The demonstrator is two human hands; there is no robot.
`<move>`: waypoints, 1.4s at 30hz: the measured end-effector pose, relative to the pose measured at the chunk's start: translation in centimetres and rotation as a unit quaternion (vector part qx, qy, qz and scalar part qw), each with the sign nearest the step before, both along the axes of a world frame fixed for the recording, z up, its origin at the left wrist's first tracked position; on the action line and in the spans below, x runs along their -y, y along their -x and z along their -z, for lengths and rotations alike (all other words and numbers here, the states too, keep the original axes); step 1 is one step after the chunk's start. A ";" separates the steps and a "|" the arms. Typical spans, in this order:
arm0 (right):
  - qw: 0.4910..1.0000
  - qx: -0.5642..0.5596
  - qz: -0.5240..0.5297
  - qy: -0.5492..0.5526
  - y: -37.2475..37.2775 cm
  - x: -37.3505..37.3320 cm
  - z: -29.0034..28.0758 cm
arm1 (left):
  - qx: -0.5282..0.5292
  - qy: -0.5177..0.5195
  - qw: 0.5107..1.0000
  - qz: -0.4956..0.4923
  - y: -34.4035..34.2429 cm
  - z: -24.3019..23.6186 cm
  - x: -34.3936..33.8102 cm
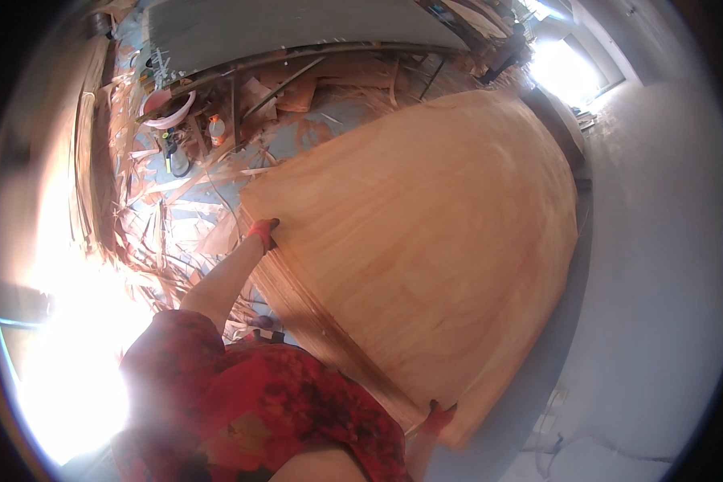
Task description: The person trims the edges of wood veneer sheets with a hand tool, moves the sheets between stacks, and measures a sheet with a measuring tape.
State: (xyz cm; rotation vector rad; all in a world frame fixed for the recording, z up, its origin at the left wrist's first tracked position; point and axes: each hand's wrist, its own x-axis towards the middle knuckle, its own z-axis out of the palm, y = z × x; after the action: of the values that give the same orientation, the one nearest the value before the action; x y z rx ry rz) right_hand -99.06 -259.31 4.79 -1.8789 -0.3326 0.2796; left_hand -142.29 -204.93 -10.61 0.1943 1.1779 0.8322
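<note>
Head view: I watch the left hand [263, 234] and the right hand [437, 418] from afar, both in reddish coverings with dark tips, perhaps gloves.
Left fingers: they reach over the near edge by its left corner; I cannot tell whether they clamp the wood or only rest on it.
Right fingers: two dark tips show spread apart at the edge by the right corner; what lies beneath is hidden from me, so I cannot confirm a pinch.
Wide hold: I judge the hands sit near opposite corners because so broad a sheet would be hard to control from one point.
Top sheet [434, 241]: it lies flat under both hands, pale brown and grained, crowning the stack.
Stack edge [309, 317]: many thin layers show below, facing the wearer, probably so the edges are within reach; the support underneath is hidden.
Red patterned garment [289, 402]: the torso leans close to that edge, likely to give the arms reach.
Wood scraps [161, 213]: strips litter the floor left of the stack.
Bench [297, 32]: grey-topped, it stands beyond the scraps.
Basin [173, 120]: it sits near the bench's left end, beside an orange bottle [216, 130].
</note>
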 end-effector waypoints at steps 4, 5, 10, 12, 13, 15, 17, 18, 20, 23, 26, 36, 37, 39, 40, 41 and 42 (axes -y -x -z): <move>1.000 -0.002 -0.019 -0.014 1.5 -0.6 -1.0 | -0.004 -0.015 1.000 0.001 1.2 2.3 -0.6; 1.000 0.004 -0.024 -0.001 1.3 -0.3 -0.8 | -0.008 -0.013 1.000 0.006 1.2 3.2 -0.8; 1.000 -0.005 -0.027 -0.012 -0.1 -1.4 0.1 | -0.078 0.024 0.997 0.009 1.8 5.9 -2.7; 0.999 0.013 -0.031 -0.012 -0.3 -1.8 -0.2 | -0.024 0.003 1.000 0.002 2.2 5.5 -3.1; 0.998 0.029 -0.044 -0.021 -0.8 -1.6 0.3 | 0.003 0.002 1.000 -0.011 2.7 5.5 -2.4; 0.998 0.030 -0.031 0.042 -2.0 -2.1 3.0 | -0.035 -0.058 0.998 -0.010 4.4 5.0 -1.8; 0.978 0.061 0.073 0.186 -2.5 3.2 2.8 | 0.044 0.062 0.990 -0.121 -3.5 -2.2 1.2; 0.974 0.061 0.034 0.215 -2.7 0.5 3.7 | 0.064 0.028 0.982 -0.173 0.9 -0.2 0.6; 0.972 0.080 -0.030 0.220 -2.0 0.9 2.6 | 0.057 0.004 0.980 -0.193 0.3 -1.4 1.8; 0.969 0.080 -0.041 0.231 -1.8 0.9 3.0 | -0.009 -0.046 0.979 -0.198 0.8 -2.1 2.4; 0.981 0.087 -0.045 0.165 -2.5 0.9 4.5 | -0.066 -0.041 0.981 -0.178 1.5 -0.9 2.1; 0.988 0.069 -0.024 0.135 -0.7 -0.8 3.2 | -0.154 -0.088 0.980 -0.090 -0.2 5.2 -0.2; 0.988 0.109 -0.063 0.089 -1.6 -1.8 3.8 | -0.185 -0.107 0.972 -0.101 2.3 6.8 -1.7; 0.998 0.004 -0.042 0.038 -0.8 -2.4 3.2 | -0.148 -0.118 0.976 -0.106 3.2 9.0 -2.4; 0.998 0.018 -0.017 0.064 -2.2 -0.6 3.9 | -0.072 -0.103 0.986 -0.106 1.8 9.1 -2.8; 0.992 0.059 -0.020 0.111 -3.3 -0.5 4.6 | -0.110 -0.110 0.983 -0.094 2.8 9.5 -3.6; 0.994 0.042 -0.016 0.099 -3.9 -0.9 5.1 | -0.153 -0.119 0.977 -0.087 3.9 9.8 -4.1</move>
State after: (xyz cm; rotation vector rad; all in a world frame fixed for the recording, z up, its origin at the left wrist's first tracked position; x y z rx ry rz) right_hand -95.12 -258.36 -0.35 -2.0851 -0.4055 0.2639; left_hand -146.20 -200.79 -20.44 0.4322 1.3954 1.1283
